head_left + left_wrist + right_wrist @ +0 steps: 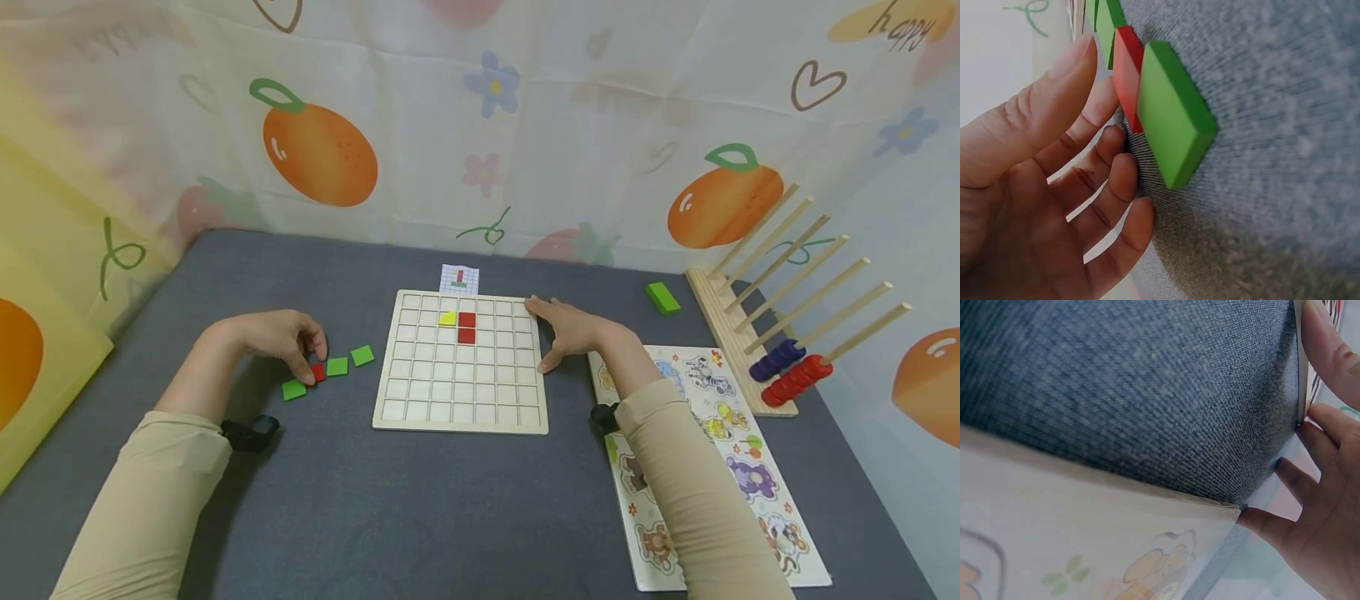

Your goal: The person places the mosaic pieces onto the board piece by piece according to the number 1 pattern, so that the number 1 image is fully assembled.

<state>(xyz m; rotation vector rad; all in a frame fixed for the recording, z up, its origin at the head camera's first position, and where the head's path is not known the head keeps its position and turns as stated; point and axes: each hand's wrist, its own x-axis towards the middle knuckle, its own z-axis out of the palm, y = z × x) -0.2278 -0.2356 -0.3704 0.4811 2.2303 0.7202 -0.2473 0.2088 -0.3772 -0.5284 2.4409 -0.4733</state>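
Red tile (pixel 318 372) lies on the table (pixel 315 508) among green tiles (pixel 337 367), by your left hand (pixel 273 340), its fingers loosely bent, grasping nothing. Pinch opposite edges, sparing neighbours; keep your right hand (pixel 573 327), spread and unclenched, lightly against the board (pixel 461 430).

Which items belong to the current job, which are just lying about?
Likely in the job: grid board, its yellow tile and red tiles, loose green tiles, loose red tile at the left hand, patterned card.

Likely just lying about: animal puzzle, peg rack, its rings, green block.
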